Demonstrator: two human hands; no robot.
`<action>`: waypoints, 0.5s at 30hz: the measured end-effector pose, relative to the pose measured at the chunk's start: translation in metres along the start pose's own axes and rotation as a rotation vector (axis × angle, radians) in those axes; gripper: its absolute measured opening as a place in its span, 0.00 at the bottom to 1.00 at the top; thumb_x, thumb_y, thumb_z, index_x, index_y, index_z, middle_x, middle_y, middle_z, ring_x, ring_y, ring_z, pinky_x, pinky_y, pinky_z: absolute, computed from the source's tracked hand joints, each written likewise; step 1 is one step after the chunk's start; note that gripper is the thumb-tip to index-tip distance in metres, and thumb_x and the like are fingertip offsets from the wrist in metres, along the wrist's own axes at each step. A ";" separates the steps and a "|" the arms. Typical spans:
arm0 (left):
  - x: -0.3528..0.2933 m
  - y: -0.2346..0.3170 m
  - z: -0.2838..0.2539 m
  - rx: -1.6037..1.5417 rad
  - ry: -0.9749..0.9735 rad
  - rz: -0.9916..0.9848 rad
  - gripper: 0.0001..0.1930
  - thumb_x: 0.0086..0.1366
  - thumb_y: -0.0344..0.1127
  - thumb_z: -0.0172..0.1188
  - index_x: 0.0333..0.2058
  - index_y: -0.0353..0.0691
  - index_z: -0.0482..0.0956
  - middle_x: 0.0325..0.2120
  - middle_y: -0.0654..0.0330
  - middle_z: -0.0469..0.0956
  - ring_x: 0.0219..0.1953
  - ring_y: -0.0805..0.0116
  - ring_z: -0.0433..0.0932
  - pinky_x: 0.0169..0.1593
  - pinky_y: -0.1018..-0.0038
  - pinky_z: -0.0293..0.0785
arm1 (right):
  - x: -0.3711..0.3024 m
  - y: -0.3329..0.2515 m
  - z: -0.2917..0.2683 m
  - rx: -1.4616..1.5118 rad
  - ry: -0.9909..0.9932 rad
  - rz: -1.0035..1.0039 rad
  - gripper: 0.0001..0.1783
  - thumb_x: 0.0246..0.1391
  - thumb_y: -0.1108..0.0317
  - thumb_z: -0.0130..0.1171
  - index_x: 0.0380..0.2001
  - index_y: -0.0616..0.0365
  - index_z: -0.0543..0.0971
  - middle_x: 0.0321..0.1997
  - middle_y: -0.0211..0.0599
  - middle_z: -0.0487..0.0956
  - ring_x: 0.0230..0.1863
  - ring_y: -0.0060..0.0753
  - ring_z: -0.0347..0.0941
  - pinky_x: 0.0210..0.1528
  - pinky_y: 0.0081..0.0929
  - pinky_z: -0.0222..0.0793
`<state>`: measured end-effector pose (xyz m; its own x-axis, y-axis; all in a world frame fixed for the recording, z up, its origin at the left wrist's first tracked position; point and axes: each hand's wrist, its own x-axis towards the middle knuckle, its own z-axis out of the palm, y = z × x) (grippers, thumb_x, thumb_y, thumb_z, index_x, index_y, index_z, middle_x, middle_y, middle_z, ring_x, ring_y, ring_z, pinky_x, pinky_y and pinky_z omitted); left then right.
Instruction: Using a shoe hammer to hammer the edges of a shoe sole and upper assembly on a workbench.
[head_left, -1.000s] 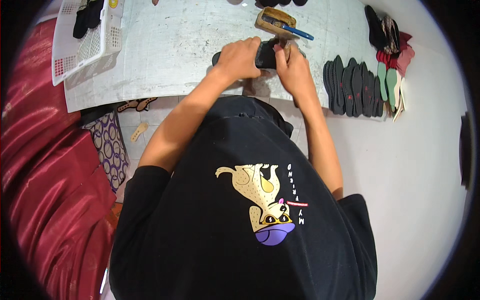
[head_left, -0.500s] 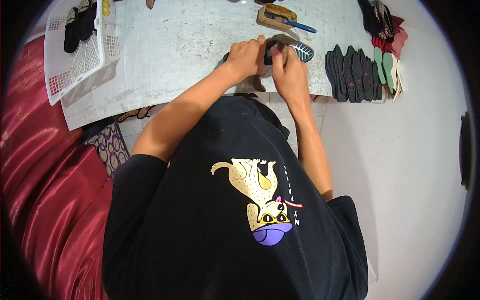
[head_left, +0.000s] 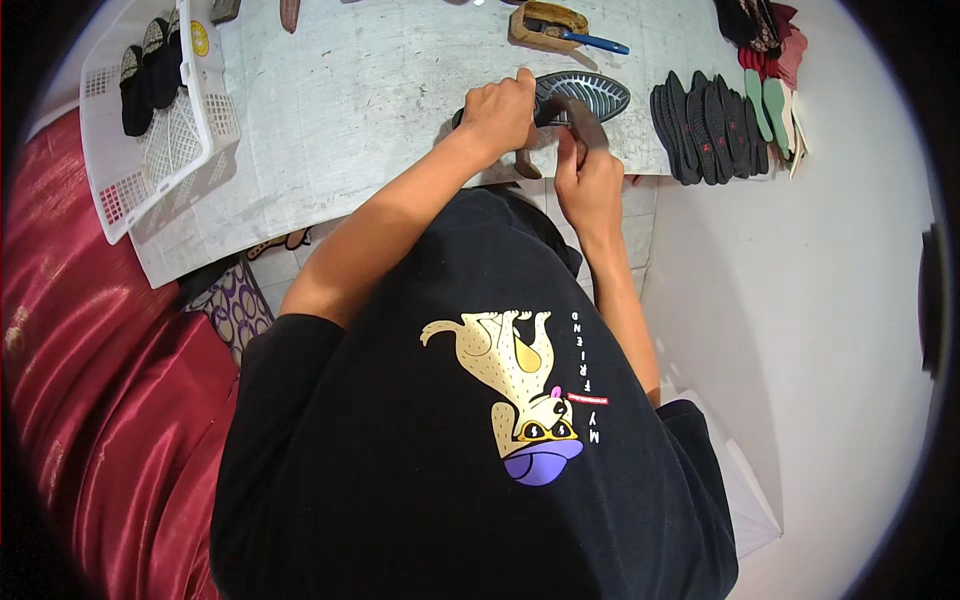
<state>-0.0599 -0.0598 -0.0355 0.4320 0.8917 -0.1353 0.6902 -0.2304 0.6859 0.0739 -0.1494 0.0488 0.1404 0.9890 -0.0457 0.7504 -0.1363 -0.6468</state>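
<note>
A dark shoe sole (head_left: 598, 94) with a ribbed, pale-lined tread lies face up near the table's front edge. My left hand (head_left: 503, 118) is closed over its left part, hiding that end. My right hand (head_left: 588, 190) grips a dark brown, curved, hammer-like tool (head_left: 588, 122), which is over the sole's near edge. Its handle is mostly hidden by my fingers. Below the sole, a brown curved piece (head_left: 527, 166) sticks out toward me between my hands; what it belongs to is hidden.
Beyond the sole sits a tan box-like holder (head_left: 525, 30) with a blue-handled brush (head_left: 600, 44). Several black soles (head_left: 705, 130) stand in a row at right, beside green insoles (head_left: 776, 105). At left is a white plastic basket (head_left: 150, 190) with dark footwear (head_left: 160, 75). Red cloth (head_left: 120, 400) hangs nearby.
My right hand has drawn back toward me and down with the tool, uncovering more of the sole's tread. My left hand stays on the sole. The view has shifted slightly.
</note>
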 end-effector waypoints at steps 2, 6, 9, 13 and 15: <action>0.003 0.001 0.003 0.021 0.000 -0.004 0.19 0.58 0.31 0.65 0.46 0.27 0.74 0.32 0.40 0.86 0.37 0.39 0.88 0.42 0.47 0.84 | -0.002 0.002 0.000 0.008 0.013 0.038 0.13 0.68 0.65 0.62 0.44 0.65 0.78 0.23 0.60 0.80 0.28 0.68 0.80 0.29 0.53 0.72; 0.001 -0.001 0.004 0.036 -0.003 -0.034 0.19 0.58 0.31 0.65 0.46 0.29 0.75 0.31 0.41 0.86 0.37 0.38 0.88 0.43 0.47 0.84 | 0.006 -0.016 -0.012 0.050 0.017 0.087 0.13 0.68 0.64 0.61 0.46 0.64 0.78 0.23 0.60 0.80 0.28 0.70 0.80 0.29 0.54 0.72; 0.004 0.009 -0.001 0.042 -0.057 -0.054 0.24 0.57 0.31 0.66 0.50 0.26 0.74 0.34 0.41 0.86 0.39 0.37 0.88 0.46 0.44 0.83 | -0.004 0.012 -0.002 -0.031 0.038 0.074 0.15 0.70 0.66 0.60 0.54 0.62 0.81 0.21 0.50 0.77 0.20 0.45 0.76 0.27 0.38 0.70; 0.004 0.007 0.006 0.170 -0.063 -0.075 0.42 0.51 0.44 0.77 0.61 0.30 0.71 0.43 0.45 0.85 0.45 0.41 0.87 0.46 0.49 0.82 | 0.003 0.016 0.001 -0.012 0.034 0.052 0.16 0.70 0.65 0.60 0.55 0.62 0.80 0.22 0.54 0.77 0.21 0.48 0.76 0.29 0.40 0.71; 0.006 0.010 0.004 0.345 0.316 0.266 0.52 0.49 0.44 0.78 0.73 0.45 0.64 0.52 0.48 0.80 0.52 0.46 0.82 0.51 0.54 0.81 | 0.005 0.012 -0.005 -0.039 -0.038 0.148 0.15 0.70 0.65 0.59 0.54 0.63 0.80 0.27 0.59 0.79 0.27 0.59 0.80 0.32 0.44 0.72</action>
<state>-0.0484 -0.0587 -0.0324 0.4590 0.8466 0.2694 0.7542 -0.5316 0.3855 0.0866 -0.1464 0.0444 0.2270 0.9593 -0.1678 0.7479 -0.2821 -0.6009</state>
